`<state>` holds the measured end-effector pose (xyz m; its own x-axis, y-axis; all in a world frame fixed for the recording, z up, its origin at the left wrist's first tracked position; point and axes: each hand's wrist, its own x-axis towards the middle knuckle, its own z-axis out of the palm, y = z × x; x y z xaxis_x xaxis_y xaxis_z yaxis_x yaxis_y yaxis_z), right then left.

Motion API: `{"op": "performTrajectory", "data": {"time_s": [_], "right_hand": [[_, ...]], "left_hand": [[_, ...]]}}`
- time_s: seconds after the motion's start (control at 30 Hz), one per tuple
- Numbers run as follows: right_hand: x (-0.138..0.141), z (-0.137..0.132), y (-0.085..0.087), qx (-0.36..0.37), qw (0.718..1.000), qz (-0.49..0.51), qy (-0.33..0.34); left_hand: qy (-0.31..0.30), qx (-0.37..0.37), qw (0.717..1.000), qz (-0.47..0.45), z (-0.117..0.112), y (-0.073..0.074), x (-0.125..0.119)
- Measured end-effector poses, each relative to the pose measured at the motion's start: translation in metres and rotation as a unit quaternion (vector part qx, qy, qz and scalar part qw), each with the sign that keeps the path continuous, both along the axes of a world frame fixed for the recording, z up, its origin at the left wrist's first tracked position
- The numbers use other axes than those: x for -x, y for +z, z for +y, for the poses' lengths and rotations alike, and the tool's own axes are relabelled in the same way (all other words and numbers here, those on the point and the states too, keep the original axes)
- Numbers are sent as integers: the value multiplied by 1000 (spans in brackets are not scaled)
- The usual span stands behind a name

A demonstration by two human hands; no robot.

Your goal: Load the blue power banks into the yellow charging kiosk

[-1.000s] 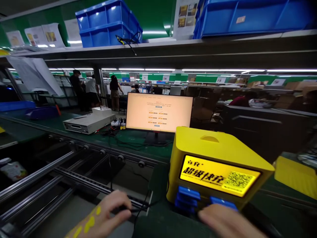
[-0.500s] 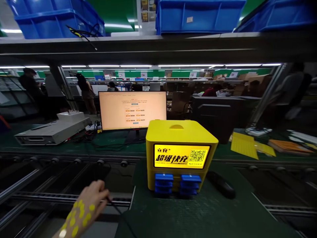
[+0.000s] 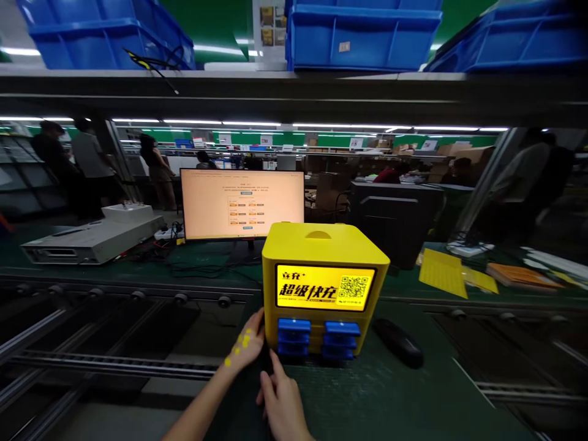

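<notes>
Since the earlier frame, the left hand (image 3: 248,344) has come in from the near left to the lower left corner of the yellow charging station (image 3: 324,288), and the right hand (image 3: 281,401) has come into view just below it; the camera is sitting slightly closer too.

In the head view, the station is standing upright on the dark green mat (image 3: 367,398) at the near edge of the table (image 3: 114,272), its lit screen and two stacks of blue power banks (image 3: 316,338) facing the person, probably so the front can be reached and read. The left hand is lying loosely curled against the station's left side near the base, fingers bent rather than clamped, touching the casing (yellow dots are marking its back). The right hand is half open, fingers reaching up toward the dark gap at that same corner; whether it is pinching something there, I cannot tell.

A black mouse (image 3: 399,343) is resting on the mat to the station's right. Farther back, the monitor (image 3: 242,204) is glowing, with a grey instrument box (image 3: 87,240) to its left and yellow sheets (image 3: 443,272) on the far right. Blue bins (image 3: 362,33) are sitting on the shelf overhead.
</notes>
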<state>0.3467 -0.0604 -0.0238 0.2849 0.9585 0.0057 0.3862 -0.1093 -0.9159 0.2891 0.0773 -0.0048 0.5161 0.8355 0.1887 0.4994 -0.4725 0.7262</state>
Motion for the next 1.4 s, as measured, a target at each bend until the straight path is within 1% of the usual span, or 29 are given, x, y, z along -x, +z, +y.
{"op": "performTrajectory", "data": {"time_s": [0.07,0.1,0.17,0.23,0.3,0.37,0.43,0.5,0.57,0.6,0.67,0.7,0.73,0.77,0.83,0.9,0.97,1.03,1.1,1.17,1.33,1.4], "right_hand": [[-3,-3,-4,-16,1000,13,14],[-5,-5,-5,-22,999,9,22],[-8,-7,-4,-37,999,-10,34],[-10,-8,-2,-50,997,-28,46],[-12,-10,-1,-63,995,-41,62],[-14,-14,0,-83,992,-56,73],[-16,-20,2,-108,986,-84,97],[-18,-27,6,-137,973,-112,146],[-19,-32,10,-169,949,-143,224],[-20,-34,12,-189,930,-167,268],[-19,-35,15,-236,880,-231,342],[-19,-35,16,-253,857,-261,366],[-18,-35,17,-264,842,-282,377],[-17,-34,17,-271,837,-294,375],[-16,-34,18,-279,847,-302,338],[-15,-33,17,-297,864,-293,281],[-14,-33,15,-314,885,-259,224],[-15,-34,12,-316,907,-217,177],[-15,-35,7,-305,920,-202,143],[-15,-35,4,-294,920,-221,134],[-13,-34,7,-309,887,-312,142],[-13,-34,9,-315,884,-317,136]], "left_hand": [[-14,-22,1000,13,-26,-13,21],[-18,-42,999,30,-37,-18,31],[-34,-107,990,84,-57,-22,46],[-57,-178,970,156,-69,-21,54],[-74,-214,951,210,-74,-15,54],[-85,-226,941,237,-73,-9,51],[-92,-237,936,243,-70,-4,48],[-94,-250,934,235,-67,-3,49],[-96,-259,934,226,-64,-5,50],[-99,-260,934,223,-64,-6,51],[-102,-255,935,224,-64,-7,52],[-104,-250,936,227,-65,-7,52],[-105,-244,936,232,-65,-6,51],[-106,-237,936,238,-66,-4,51],[-106,-224,937,246,-67,0,49],[-105,-214,938,252,-68,2,47],[-107,-209,937,260,-68,0,45],[-112,-207,934,271,-69,-4,43],[-113,-205,931,282,-70,-7,41],[-112,-201,929,290,-72,-9,40],[-113,-192,928,299,-79,-6,38],[-112,-191,929,297,-81,-4,38]]}}
